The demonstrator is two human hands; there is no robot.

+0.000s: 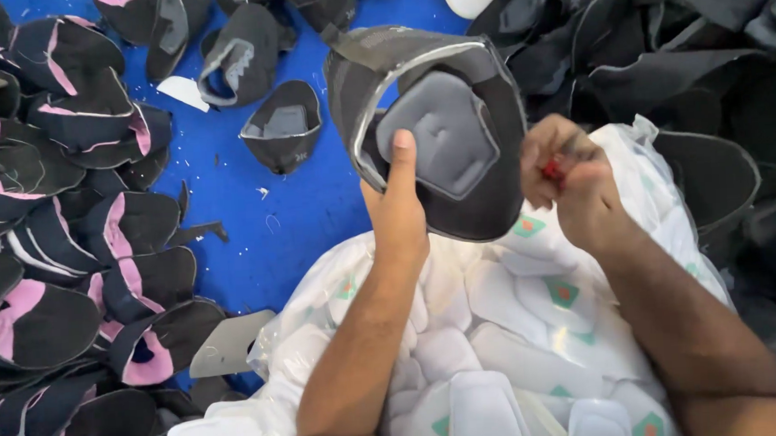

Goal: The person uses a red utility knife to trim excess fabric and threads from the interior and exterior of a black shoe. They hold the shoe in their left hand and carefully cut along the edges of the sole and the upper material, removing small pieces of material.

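The right hand (572, 186) closes over a small red tool (552, 170), hiding most of it. Both forearms run off the edge at six o'clock. The dark pile (716, 68) at two o'clock blurs together.

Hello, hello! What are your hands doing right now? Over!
Left hand holds black shoe upper, thumb on grey pad. Right hand pinches small red tool at its edge. Bag of white pieces underneath.
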